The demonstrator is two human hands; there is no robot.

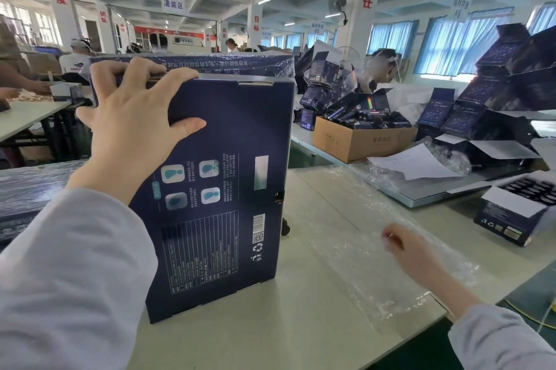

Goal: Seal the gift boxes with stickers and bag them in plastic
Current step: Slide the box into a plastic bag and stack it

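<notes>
Pale table [270, 324]: gift box [222, 189] stands on end at centre, long axis vertical, printed back panel facing wearer, barcode low right. Plastic bag [361, 213] lies flat just right of box, long axis running away from wearer; mouth end not discernible. Left hand [132, 116] grips box top edge, fingers curled over, thumb on panel. Right hand [403, 246] nearer bag, on film, fingers curled; blurred, pinch uncertain. Likely next: box goes rightward into bag.
</notes>
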